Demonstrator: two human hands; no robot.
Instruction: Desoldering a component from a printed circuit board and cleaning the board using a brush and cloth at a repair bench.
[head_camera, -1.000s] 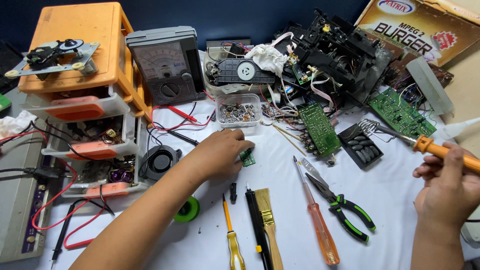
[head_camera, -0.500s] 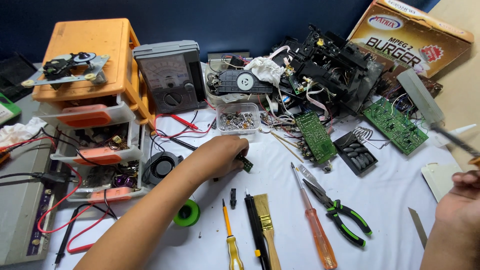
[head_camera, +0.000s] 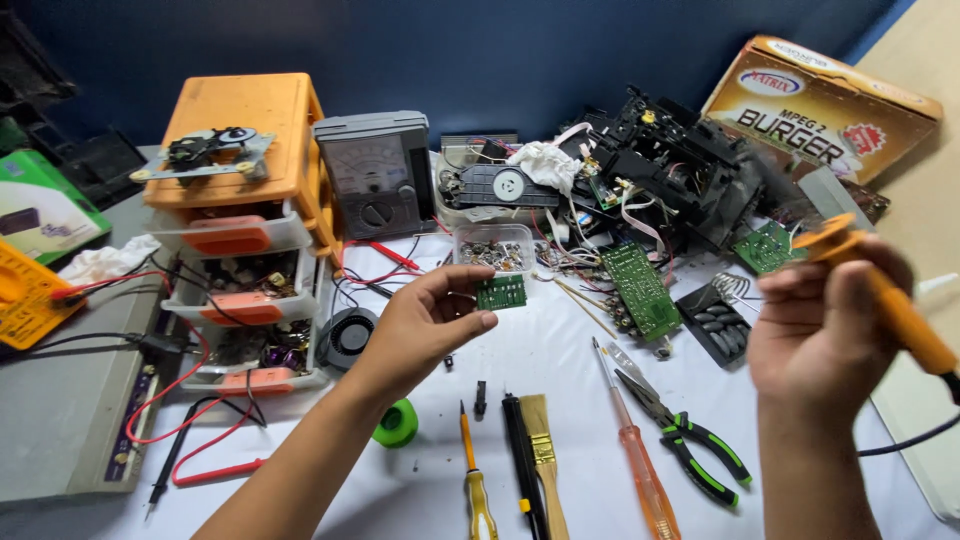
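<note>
My left hand (head_camera: 428, 322) is raised above the white table, pinching a small green circuit board (head_camera: 501, 292) by its left edge between thumb and fingers. My right hand (head_camera: 818, 322) is lifted at the right and is closed around the orange handle of a soldering iron (head_camera: 885, 296); the iron's tip end is blurred and points up and to the left. The two hands are well apart.
On the white cloth lie a screwdriver with an orange handle (head_camera: 640, 470), green-handled pliers (head_camera: 688, 437), a brush (head_camera: 543, 455) and a yellow screwdriver (head_camera: 477, 485). Behind stand an analog multimeter (head_camera: 376, 173), an orange drawer unit (head_camera: 242, 200), a larger green board (head_camera: 641, 290) and a cardboard box (head_camera: 822, 102).
My left hand has lifted the small green board off the table and turned it up. My right hand has come back into view, raising the soldering iron higher.
</note>
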